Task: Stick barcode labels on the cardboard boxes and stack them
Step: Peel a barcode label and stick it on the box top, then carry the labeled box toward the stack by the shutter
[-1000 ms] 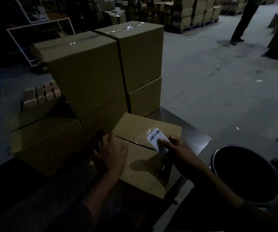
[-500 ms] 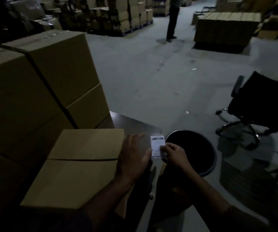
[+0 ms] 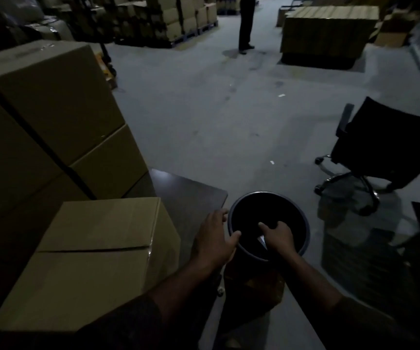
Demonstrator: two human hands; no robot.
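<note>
Head cam is super dark: right hand [image 3: 278, 238] curls over the bin [image 3: 302, 218], pinching some pale scrap [image 3: 262, 240], barely visible; left hand [image 3: 212, 238] hangs relaxed, touching the rim.

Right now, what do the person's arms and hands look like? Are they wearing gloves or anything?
No gloves. Both hands are bare: the left hand and the right hand show no rings, watch or bands that I can make out in this dim light. The forearms are bare too. Dark sleeves, pushed up or short, start further up each arm near the bottom of the picture. Their exact colour is too dark to tell.
</note>
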